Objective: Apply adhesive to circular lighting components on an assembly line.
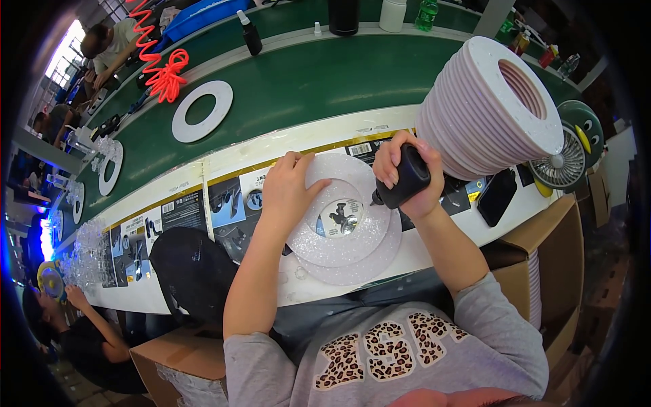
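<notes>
In the middle of the frame, the left hand (290, 191) is resting unclenched, fingers spread, on a white ring (366, 236) that is overlapping another. Right of centre, the right hand (415, 173) is grasping a black bottle (409, 179), its nozzle pointing toward the ring.
</notes>
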Available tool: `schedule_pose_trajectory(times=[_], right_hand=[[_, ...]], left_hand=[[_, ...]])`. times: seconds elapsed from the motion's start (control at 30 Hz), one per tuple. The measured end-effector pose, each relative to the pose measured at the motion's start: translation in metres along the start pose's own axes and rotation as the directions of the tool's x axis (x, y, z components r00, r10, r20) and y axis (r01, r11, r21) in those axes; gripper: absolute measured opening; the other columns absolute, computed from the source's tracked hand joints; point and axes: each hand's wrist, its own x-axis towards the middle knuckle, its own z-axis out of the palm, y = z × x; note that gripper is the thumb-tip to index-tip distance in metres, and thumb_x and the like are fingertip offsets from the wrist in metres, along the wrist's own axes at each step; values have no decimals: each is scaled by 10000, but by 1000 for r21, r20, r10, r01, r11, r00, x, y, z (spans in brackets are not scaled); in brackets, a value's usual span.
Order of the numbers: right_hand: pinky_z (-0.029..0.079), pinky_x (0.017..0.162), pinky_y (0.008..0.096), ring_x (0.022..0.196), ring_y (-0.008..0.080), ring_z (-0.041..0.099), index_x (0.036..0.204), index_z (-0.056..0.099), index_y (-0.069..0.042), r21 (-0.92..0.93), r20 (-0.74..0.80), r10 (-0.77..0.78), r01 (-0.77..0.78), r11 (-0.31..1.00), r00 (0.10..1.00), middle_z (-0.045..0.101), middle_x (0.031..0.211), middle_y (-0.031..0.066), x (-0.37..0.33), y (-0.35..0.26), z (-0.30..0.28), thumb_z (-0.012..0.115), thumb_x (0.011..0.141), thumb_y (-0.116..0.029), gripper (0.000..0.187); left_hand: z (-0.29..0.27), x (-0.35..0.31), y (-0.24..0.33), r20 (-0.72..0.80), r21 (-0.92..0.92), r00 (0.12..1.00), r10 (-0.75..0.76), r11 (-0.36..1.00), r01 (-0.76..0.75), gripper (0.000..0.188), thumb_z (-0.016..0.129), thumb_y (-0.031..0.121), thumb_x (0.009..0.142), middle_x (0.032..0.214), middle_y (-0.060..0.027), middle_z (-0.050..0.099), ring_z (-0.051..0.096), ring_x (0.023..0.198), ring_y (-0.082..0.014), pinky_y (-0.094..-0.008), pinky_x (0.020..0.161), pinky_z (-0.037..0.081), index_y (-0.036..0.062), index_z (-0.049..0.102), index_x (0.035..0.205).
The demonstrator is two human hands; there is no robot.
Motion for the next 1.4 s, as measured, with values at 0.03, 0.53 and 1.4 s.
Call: schedule_pose_trajectory(times=[0.03,0.53,1.4], right_hand=[[378,581,264,564,140,434,805,420,-65,-3,-2,0,0,1000,1000,431,612,48,0,0,0,373,966,-421,393],[380,597,263,599,143,452,828,446,-55,114,22,-61,58,992,998,478,640,67,-2,-1,0,369,968,-413,392],[374,590,265,569,141,429,796,420,-65,27,-10,-28,28,999,1000,432,616,49,-3,4,5,361,970,-402,383]], left_hand=[[0,0,0,-1,-2,1000,-2,1000,2,510,837,299,695,985,-101,627,622,939,-279,-379,812,510,12,680,1086],[1,1,-4,-58,45,994,-89,995,92,508,830,293,711,1027,-118,635,625,951,-296,-386,823,514,17,677,1109],[4,1,-8,-39,27,994,-101,994,103,516,828,284,719,1025,-126,628,620,960,-293,-386,824,512,18,669,1131]])
